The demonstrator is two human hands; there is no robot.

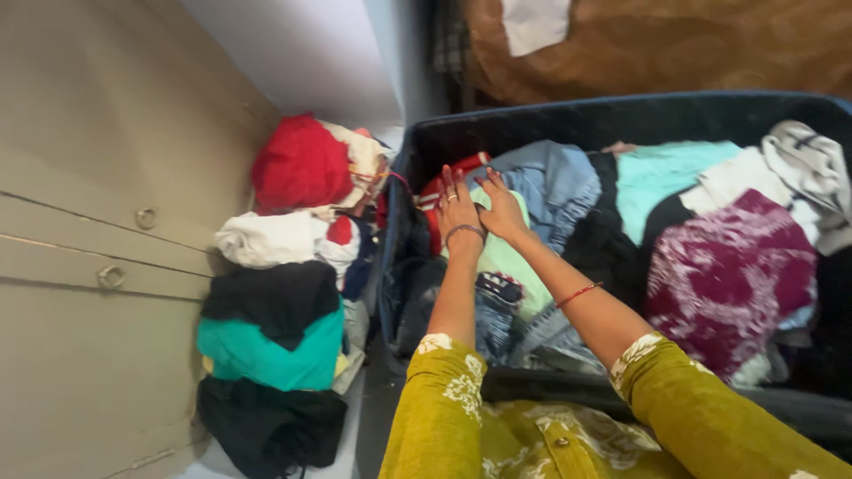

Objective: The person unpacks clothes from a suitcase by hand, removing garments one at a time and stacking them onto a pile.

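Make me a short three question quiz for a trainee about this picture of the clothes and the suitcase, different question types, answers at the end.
1. True or false: both hands rest on the light green garment inside the dark suitcase.
2. Multiple choice: what lies on top of the pile of clothes outside the suitcase? A) a red item B) a blue pair of jeans C) a white shoe
3. Fill in: the left hand wears a ring and a ____ on its wrist.

Key
1. True; the right hand lies beside the left one.
2. A, the red item.
3. Bracelet.
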